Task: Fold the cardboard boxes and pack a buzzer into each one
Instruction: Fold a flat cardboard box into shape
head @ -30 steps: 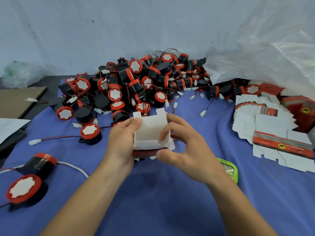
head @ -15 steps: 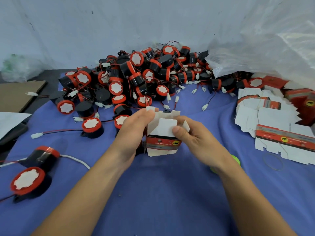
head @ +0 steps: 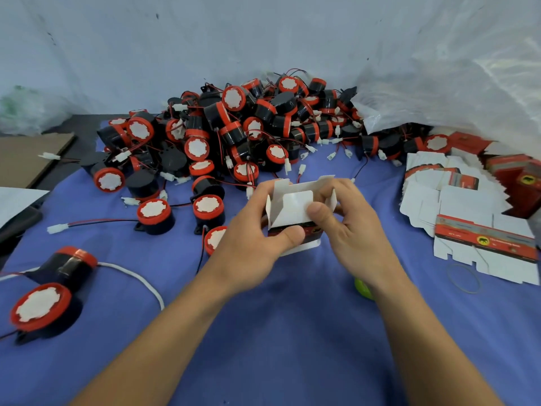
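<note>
At far left, loose buzzers [head: 41, 306]: two lay on the blue cloth [head: 292, 347], unpacked, wires trailing.
Buzzer pile [head: 234, 127]: a large heap sat behind the hands, all unboxed.
Left hand [head: 251, 244]: its thumb pressed the red front panel and its fingers curled round the left side of the cardboard box [head: 288, 213].
Cardboard box: it was held above the cloth between both hands, partly erected, white flaps standing open; no buzzer showed inside.
Right hand [head: 357, 232]: its thumb pushed an inner white flap down while its fingers curled behind the right flap.
Flat blanks [head: 456, 200]: a fanned stack waited at right, unfolded.
Red boxes [head: 524, 186]: some at far right looked assembled; whether filled could not be told.
Progress: judged early in this box, with flap closing, buzzer loading and most of the stock left.
</note>
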`<state>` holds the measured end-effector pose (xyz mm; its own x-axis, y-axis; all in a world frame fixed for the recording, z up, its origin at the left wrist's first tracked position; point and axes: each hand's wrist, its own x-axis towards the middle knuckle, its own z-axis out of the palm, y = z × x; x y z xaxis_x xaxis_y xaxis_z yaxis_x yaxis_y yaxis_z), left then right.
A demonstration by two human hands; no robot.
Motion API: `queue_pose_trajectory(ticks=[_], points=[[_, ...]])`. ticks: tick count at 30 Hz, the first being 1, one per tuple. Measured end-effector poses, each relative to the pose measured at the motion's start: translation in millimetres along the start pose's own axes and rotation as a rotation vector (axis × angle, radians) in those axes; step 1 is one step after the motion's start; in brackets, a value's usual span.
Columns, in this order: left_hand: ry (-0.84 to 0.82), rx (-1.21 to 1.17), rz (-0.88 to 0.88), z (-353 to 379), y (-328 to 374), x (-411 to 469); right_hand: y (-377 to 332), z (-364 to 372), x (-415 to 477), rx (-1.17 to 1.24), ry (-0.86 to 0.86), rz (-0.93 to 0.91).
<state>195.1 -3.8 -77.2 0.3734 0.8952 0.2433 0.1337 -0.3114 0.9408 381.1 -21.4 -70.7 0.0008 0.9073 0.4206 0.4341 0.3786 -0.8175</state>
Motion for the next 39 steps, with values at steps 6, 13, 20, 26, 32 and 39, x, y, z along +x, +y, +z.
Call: queue_pose_trajectory(ticks=[6, 13, 20, 26, 32, 39], points=[[0.091, 0.016, -0.043, 9.2, -15.3, 2.2, 7.2, -1.5, -5.1, 0.049, -0.106, 0.099], [0.043, -0.09, -0.077, 18.2, -15.6, 2.7, 6.8, -14.6, -13.6, -0.017, -0.083, 0.101], [0.097, 0.004, -0.021, 11.7, -14.6, 2.4, 4.9, -8.0, -16.4, 0.127, -0.08, 0.189], [0.072, -0.075, 0.019, 9.0, -11.7, -4.2, 4.6, -13.1, -20.3, 0.167, -0.175, 0.201], [0.154, 0.04, 0.001, 11.6, -15.2, -5.9, 6.4, -13.7, -22.5, 0.439, -0.069, 0.266], [0.152, 0.056, 0.004, 5.4, -12.2, -8.3, 9.5, -12.6, -19.7, 0.51, -0.141, 0.28]])
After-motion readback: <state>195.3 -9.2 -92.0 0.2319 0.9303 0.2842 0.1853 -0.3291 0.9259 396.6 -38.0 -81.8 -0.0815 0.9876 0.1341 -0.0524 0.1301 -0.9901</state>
